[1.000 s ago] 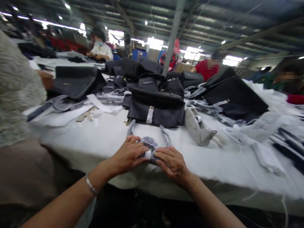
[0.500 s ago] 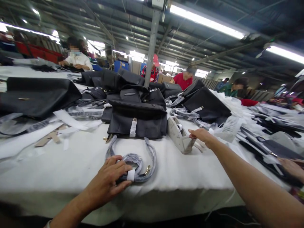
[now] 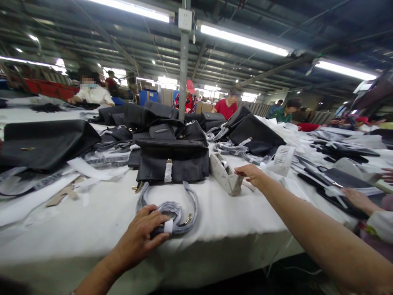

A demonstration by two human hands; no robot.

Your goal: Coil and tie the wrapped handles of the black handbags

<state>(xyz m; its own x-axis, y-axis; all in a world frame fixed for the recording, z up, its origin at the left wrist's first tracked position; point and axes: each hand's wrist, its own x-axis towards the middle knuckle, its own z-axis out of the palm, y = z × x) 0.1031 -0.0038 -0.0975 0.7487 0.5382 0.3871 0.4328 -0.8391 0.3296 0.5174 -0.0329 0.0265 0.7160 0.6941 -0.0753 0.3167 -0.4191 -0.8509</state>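
Observation:
My left hand (image 3: 146, 231) is closed over a coiled bag strap (image 3: 190, 205) wrapped in clear plastic, pressing it to the table. A white band (image 3: 168, 226) goes round the coil by my fingertips, and a gold clasp (image 3: 188, 219) lies at its right. The strap reaches up to a black handbag (image 3: 187, 164), whose buckle tab (image 3: 168, 172) is wrapped in white. My right hand (image 3: 250, 174) pinches at the front end of a grey tape dispenser (image 3: 225, 180), seemingly on the tape; its end is hidden by my fingers. The tape roll (image 3: 225, 164) shows inside.
Black bags (image 3: 49, 143) and wrapped straps are heaped at the left and back. Paper strips (image 3: 89, 168) lie at the left. A post (image 3: 183, 69) rises behind the handbag. At the right, a co-worker's hand (image 3: 359, 200) rests on dark pieces. Other people work across the table (image 3: 215, 221).
The view has swung a little to the right, so more of the co-worker at the right shows. Both my hands keep their places on the strap and at the dispenser.

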